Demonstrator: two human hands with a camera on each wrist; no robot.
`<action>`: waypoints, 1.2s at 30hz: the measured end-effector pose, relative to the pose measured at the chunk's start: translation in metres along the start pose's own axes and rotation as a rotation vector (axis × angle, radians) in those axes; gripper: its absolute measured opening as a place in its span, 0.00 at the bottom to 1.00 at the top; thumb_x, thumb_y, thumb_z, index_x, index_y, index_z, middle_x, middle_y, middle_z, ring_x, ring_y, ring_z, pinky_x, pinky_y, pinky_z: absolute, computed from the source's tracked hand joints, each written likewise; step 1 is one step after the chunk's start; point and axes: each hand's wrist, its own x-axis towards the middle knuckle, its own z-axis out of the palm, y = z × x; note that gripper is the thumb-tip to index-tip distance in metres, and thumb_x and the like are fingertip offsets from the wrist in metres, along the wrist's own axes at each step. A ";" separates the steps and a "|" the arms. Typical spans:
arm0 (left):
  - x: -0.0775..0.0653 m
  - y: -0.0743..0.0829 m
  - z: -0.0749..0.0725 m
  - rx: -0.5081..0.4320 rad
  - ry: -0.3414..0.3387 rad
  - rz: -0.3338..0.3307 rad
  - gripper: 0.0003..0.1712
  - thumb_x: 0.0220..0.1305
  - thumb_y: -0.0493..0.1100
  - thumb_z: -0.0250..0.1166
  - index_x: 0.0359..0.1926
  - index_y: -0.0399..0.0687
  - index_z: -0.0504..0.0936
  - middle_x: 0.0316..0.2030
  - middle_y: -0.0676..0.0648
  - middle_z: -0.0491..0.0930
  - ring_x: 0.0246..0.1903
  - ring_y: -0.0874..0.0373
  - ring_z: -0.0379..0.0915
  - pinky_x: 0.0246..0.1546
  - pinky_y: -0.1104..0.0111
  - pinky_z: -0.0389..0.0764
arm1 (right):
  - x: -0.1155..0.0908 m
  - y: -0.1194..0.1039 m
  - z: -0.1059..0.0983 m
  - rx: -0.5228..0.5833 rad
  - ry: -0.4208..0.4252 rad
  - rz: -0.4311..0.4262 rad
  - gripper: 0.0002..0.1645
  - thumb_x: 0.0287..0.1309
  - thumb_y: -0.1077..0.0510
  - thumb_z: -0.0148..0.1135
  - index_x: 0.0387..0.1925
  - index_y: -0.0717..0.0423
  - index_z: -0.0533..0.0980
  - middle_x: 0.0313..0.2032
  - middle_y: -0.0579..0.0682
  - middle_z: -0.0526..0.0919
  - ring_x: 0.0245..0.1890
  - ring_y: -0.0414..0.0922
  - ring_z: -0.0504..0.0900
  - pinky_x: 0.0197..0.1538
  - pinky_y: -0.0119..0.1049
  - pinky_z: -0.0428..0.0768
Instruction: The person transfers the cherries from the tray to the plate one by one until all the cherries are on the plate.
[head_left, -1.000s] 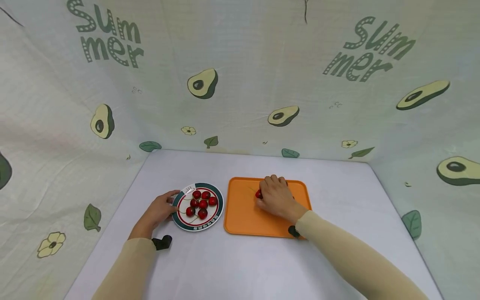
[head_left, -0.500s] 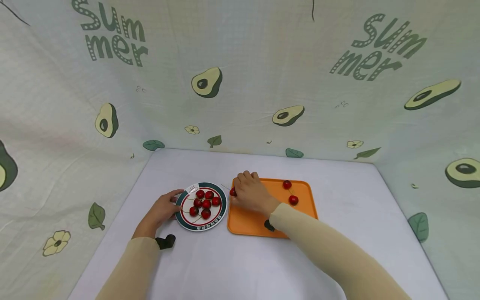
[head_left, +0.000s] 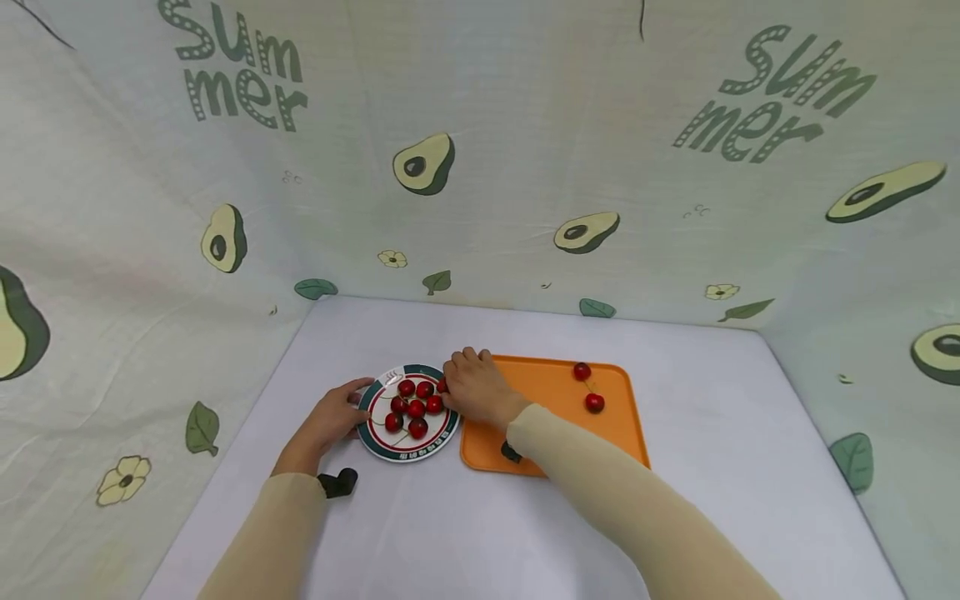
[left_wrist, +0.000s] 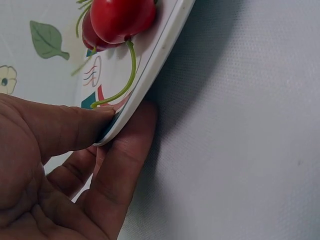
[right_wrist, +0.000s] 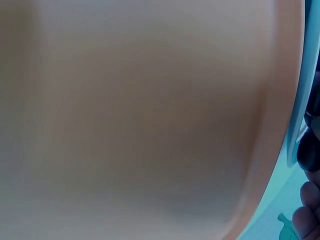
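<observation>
My left hand (head_left: 328, 423) pinches the left rim of a round white plate (head_left: 386, 452) with a green and red border. In the left wrist view, the thumb (left_wrist: 70, 125) lies on top of the rim and fingers are underneath. Several red cherries (head_left: 416, 409) with green stems lie on the plate. Over the plate's right edge, my right hand (head_left: 480, 389) holds a cherry (head_left: 442, 386), partly hidden by the fingers. In the right wrist view, only some fingertips (right_wrist: 309, 207) show at the right edge, beside dark cherries (right_wrist: 308, 150).
An orange rectangular tray (head_left: 543, 383) lies just right of the plate, under my right forearm. Two cherries, one farther back (head_left: 582, 372) and one nearer (head_left: 595, 403), rest on its right part. Beyond the white table (head_left: 450, 533) hangs a printed cloth (head_left: 495, 167).
My right hand has carried the cherry left from the tray to the plate's edge, uncovering two cherries on the tray. The left hand stays on the plate. The head view has shifted slightly.
</observation>
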 end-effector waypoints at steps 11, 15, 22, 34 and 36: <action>-0.004 0.005 -0.001 0.020 -0.003 0.027 0.41 0.68 0.34 0.65 0.79 0.50 0.65 0.62 0.32 0.69 0.43 0.50 0.76 0.36 0.67 0.82 | 0.004 -0.005 0.004 0.026 -0.017 0.004 0.22 0.72 0.39 0.60 0.49 0.53 0.79 0.41 0.47 0.78 0.45 0.47 0.70 0.52 0.42 0.72; -0.004 0.006 -0.002 0.022 -0.001 0.028 0.41 0.68 0.34 0.65 0.79 0.49 0.65 0.62 0.32 0.69 0.43 0.49 0.76 0.35 0.67 0.83 | 0.004 -0.006 0.005 0.035 -0.016 0.003 0.22 0.70 0.40 0.61 0.48 0.53 0.79 0.41 0.47 0.78 0.45 0.47 0.70 0.51 0.42 0.71; -0.004 0.005 -0.002 0.014 -0.007 0.017 0.41 0.68 0.34 0.66 0.80 0.49 0.64 0.63 0.31 0.69 0.44 0.48 0.76 0.36 0.67 0.83 | 0.003 -0.007 0.007 0.037 -0.021 0.008 0.21 0.69 0.39 0.61 0.45 0.52 0.78 0.39 0.46 0.76 0.44 0.46 0.69 0.50 0.41 0.69; -0.007 0.008 -0.002 0.015 -0.017 0.016 0.41 0.68 0.34 0.65 0.80 0.49 0.64 0.64 0.31 0.68 0.46 0.48 0.75 0.37 0.68 0.82 | -0.010 -0.001 -0.001 0.048 0.006 0.032 0.25 0.68 0.36 0.62 0.47 0.53 0.79 0.40 0.47 0.77 0.47 0.47 0.70 0.54 0.44 0.70; -0.007 0.007 -0.002 0.011 -0.019 0.014 0.41 0.68 0.34 0.65 0.80 0.49 0.64 0.64 0.31 0.67 0.45 0.48 0.76 0.37 0.67 0.82 | -0.014 0.003 -0.002 0.044 0.018 0.031 0.24 0.67 0.37 0.63 0.46 0.53 0.78 0.40 0.48 0.77 0.47 0.48 0.70 0.55 0.45 0.71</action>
